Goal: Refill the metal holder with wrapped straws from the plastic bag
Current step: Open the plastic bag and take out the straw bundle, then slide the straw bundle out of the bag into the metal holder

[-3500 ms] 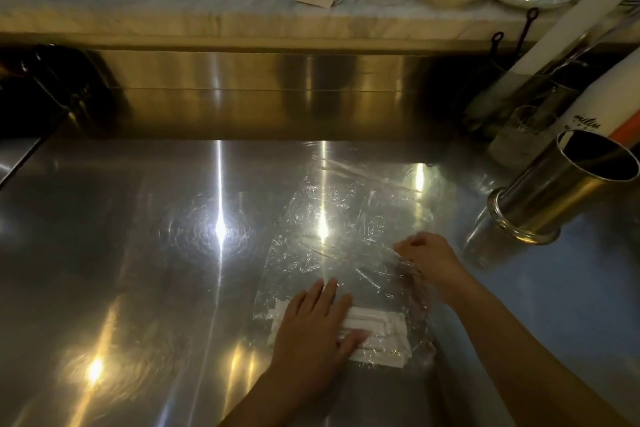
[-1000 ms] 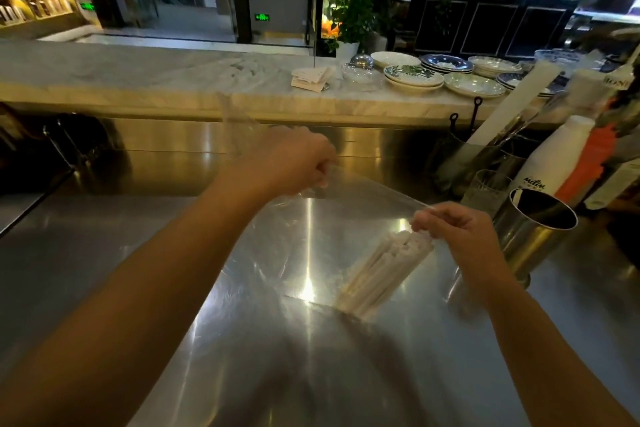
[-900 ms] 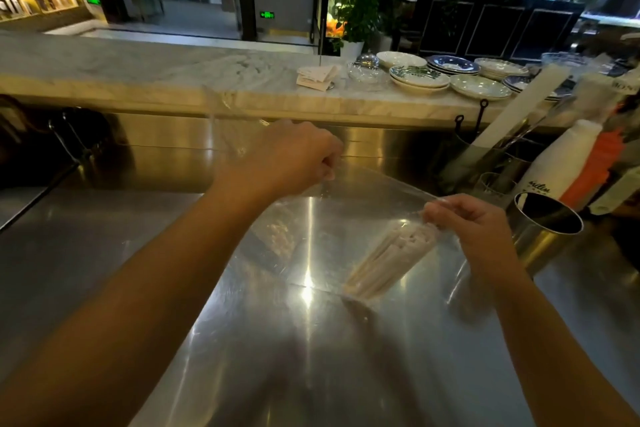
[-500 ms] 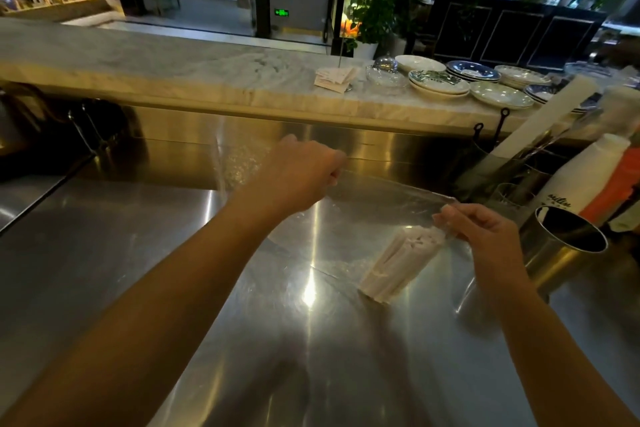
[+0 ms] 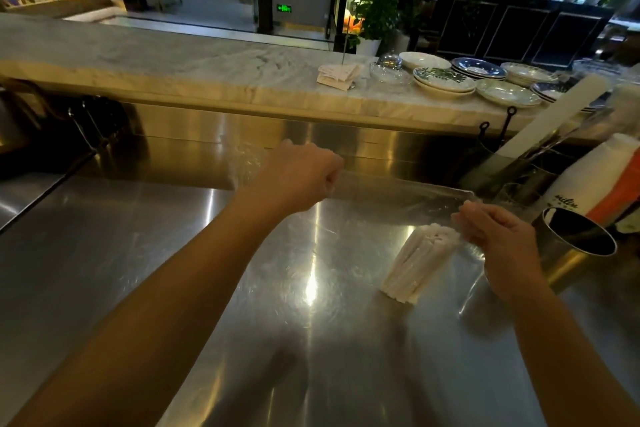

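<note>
- Right, left hand [image 5: 298,177] was fisted shut on the top edge of the clear plastic bag [image 5: 391,198], raised above the steel counter [image 5: 138,270].
- Right hand [image 5: 498,236] had fingers pinched together on the bag's other top corner, just beside the upper ends of the straws [image 5: 419,258].
- Bag edge ran stretched between the two hands; the film itself was nearly invisible, mostly glare and creases.
- Wrapped straws were a white bundle inside the bag, tilted, upper ends toward the right hand, lower ends down near the counter. Couldn't tell if the lower ends touched the counter.
- Metal holder [image 5: 571,246] sat just right of the right hand, its dark opening facing the camera, interior too dark to read.
- Behind the holder: a white bottle [image 5: 585,180] with script lettering, an orange one [image 5: 623,184] beside it, and a white tube [image 5: 550,114] leaning out of a container.
- Further back, a marble ledge [image 5: 173,62] held stacked plates [image 5: 446,80] and a pile of paper slips [image 5: 337,74].
- Both forearms were bare and extended forward over the counter.
</note>
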